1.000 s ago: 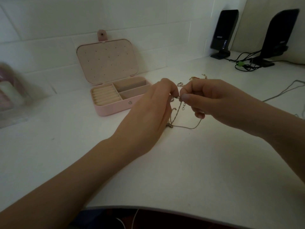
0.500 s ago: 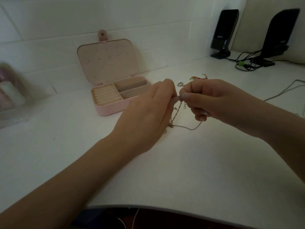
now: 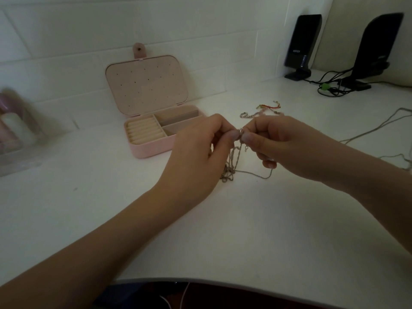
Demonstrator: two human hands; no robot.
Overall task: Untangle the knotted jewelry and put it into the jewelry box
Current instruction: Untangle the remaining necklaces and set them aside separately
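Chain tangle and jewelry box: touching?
Apart. The head view shows the chain tangle hanging from both hands to the table, with bare white table between it and the jewelry box.

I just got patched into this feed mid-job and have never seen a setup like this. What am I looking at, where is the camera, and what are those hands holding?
There is no machine here: a person works with two bare hands. The single picture comes from a wide-angle camera worn on the person's head, looking forward and down.

The left hand and right hand meet at the fingertips and pinch a thin tangled chain; its lower part hangs down onto the white table.

Behind the left hand stands a pink jewelry box, lid open, compartments showing. Just beyond the hands lie more jewelry pieces, one with red thread. At the far right stand two black speakers with cables. The thing at the far left is too blurred to name.
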